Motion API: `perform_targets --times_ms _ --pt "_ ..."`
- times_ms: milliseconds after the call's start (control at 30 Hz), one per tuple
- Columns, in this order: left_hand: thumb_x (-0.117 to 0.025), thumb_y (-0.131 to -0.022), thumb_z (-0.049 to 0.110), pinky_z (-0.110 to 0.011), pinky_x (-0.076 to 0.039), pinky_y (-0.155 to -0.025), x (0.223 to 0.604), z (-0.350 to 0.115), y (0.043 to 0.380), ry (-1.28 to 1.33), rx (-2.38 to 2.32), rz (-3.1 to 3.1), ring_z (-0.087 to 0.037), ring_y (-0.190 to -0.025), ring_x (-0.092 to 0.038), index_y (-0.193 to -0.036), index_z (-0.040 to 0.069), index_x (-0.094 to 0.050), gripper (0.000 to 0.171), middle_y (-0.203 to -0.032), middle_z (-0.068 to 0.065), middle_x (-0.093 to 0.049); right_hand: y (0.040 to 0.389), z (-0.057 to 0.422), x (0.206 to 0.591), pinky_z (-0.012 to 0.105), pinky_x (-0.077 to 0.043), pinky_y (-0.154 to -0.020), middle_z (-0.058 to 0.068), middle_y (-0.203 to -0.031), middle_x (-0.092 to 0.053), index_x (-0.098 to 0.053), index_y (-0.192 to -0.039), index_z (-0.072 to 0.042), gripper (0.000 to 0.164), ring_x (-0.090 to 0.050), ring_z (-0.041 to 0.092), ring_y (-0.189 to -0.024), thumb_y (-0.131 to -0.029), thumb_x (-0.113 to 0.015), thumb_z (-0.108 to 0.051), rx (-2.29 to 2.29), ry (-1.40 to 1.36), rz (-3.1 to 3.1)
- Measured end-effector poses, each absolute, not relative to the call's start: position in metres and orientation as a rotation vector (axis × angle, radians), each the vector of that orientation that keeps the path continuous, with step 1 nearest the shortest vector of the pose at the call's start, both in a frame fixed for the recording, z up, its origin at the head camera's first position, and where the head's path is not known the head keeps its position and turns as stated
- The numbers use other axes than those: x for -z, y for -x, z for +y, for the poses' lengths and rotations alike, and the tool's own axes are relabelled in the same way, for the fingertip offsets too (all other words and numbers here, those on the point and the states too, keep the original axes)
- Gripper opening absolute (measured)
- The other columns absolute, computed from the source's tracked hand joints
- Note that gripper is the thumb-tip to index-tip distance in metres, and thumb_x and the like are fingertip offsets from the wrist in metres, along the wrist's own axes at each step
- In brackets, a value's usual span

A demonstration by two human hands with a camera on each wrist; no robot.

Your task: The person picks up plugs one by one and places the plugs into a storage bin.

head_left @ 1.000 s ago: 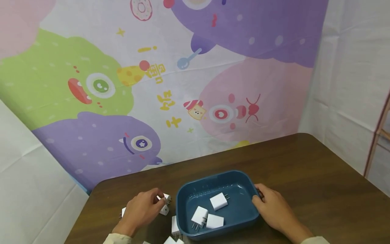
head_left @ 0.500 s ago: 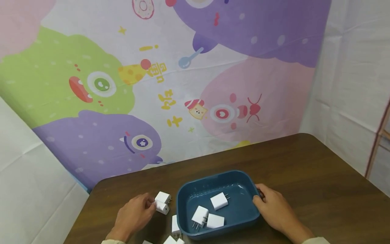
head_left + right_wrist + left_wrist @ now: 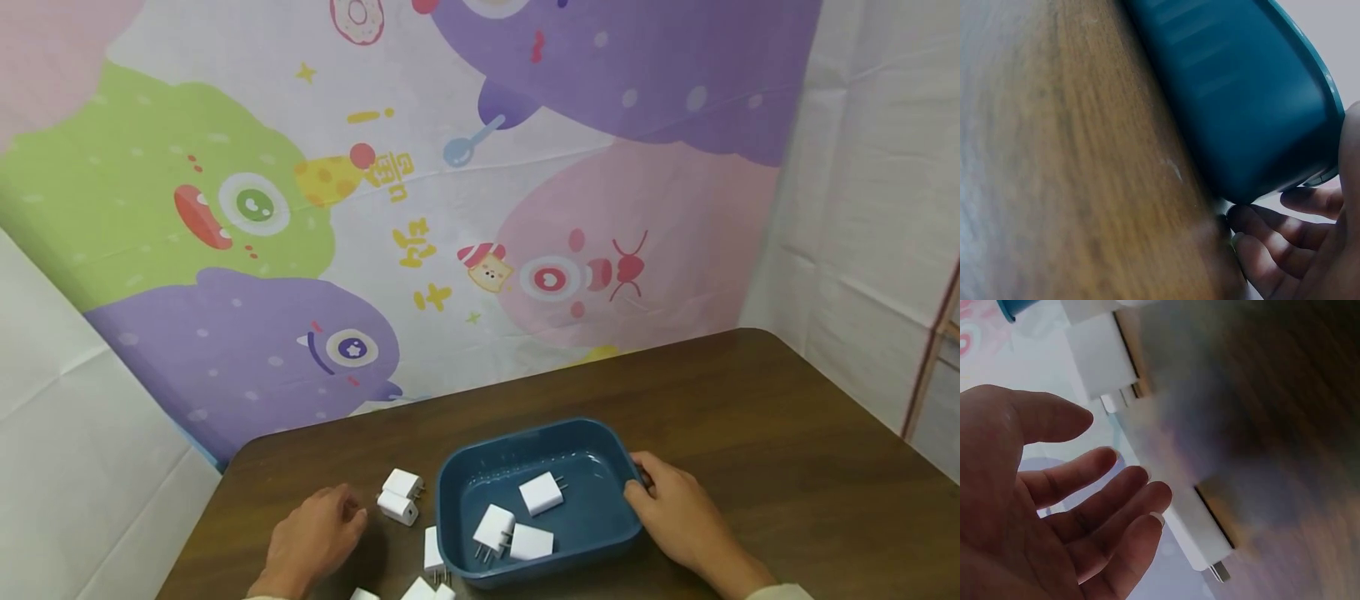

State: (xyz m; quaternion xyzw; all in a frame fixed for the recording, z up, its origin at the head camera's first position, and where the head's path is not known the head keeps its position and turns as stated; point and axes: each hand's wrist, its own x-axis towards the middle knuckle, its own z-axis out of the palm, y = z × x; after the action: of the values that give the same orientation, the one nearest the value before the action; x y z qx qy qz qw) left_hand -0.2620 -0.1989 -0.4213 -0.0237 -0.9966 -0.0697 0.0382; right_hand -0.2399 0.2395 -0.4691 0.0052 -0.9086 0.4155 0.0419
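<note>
My left hand point(image 3: 318, 533) is over the table left of two white charger plugs, its loosely bent fingers holding nothing. Those plugs, a rear one point(image 3: 403, 483) and a front one point(image 3: 397, 507), lie against each other. In the left wrist view, the fingers point(image 3: 1094, 531) are spread in front of a white plug point(image 3: 1194, 528), and another plug point(image 3: 1100, 356) is farther up. My right hand point(image 3: 678, 508) grips the right end of a blue plastic basin point(image 3: 540, 575), thumb at the rim. Inside the basin are three white plugs: one at the back point(image 3: 541, 493), two nearer the front point(image 3: 494, 527) point(image 3: 532, 542).
Beside the basin's left wall is another plug point(image 3: 434, 552). Several more plugs point(image 3: 418, 590) are cut off by the lower frame edge. The brown wooden table point(image 3: 712, 392) reaches back to a cartoon-printed cloth point(image 3: 442, 350); white cloth point(image 3: 847, 250) hangs at the right.
My left hand has let go at the two plugs beside the basin and drawn back left and toward me, uncovering them. The right hand and basin have stayed put.
</note>
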Motion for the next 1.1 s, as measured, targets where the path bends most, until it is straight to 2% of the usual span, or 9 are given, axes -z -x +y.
perform_targets --times_ms 300,733,1100 --pt "-0.071 -0.085 0.033 -0.057 -0.048 -0.061 0.426 -0.210 0.265 -0.041 0.176 -3.096 -0.041 -0.087 -0.066 -0.109 0.013 -0.063 0.032 -0.117 -0.016 -0.059 0.239 0.241 0.467 0.038 -0.048 -0.077 -0.001 -0.102 -0.066 -0.062 -0.131 -0.009 0.036 -0.057 0.013 -0.085 -0.098 -0.056 -0.022 -1.300 -0.021 -2.779" --pt "-0.072 -0.083 0.033 -0.059 -0.048 -0.061 0.432 -0.225 0.275 -0.107 0.132 -3.081 -0.046 -0.084 -0.065 -0.125 0.000 -0.058 0.055 -0.113 -0.025 -0.054 0.239 0.242 0.467 0.039 -0.048 -0.078 -0.001 -0.104 -0.066 -0.062 -0.131 -0.008 0.036 -0.058 0.013 -0.087 -0.098 -0.056 -0.022 -1.283 -0.028 -2.769" --pt "-0.072 -0.081 0.031 -0.059 -0.047 -0.059 0.435 -0.238 0.278 -0.122 0.125 -3.074 -0.050 -0.080 -0.064 -0.124 0.000 -0.060 0.054 -0.111 -0.027 -0.054 0.239 0.240 0.467 0.037 -0.047 -0.076 -0.001 -0.102 -0.066 -0.062 -0.130 -0.007 0.035 -0.057 0.013 -0.084 -0.098 -0.056 -0.020 -1.312 -0.038 -2.761"
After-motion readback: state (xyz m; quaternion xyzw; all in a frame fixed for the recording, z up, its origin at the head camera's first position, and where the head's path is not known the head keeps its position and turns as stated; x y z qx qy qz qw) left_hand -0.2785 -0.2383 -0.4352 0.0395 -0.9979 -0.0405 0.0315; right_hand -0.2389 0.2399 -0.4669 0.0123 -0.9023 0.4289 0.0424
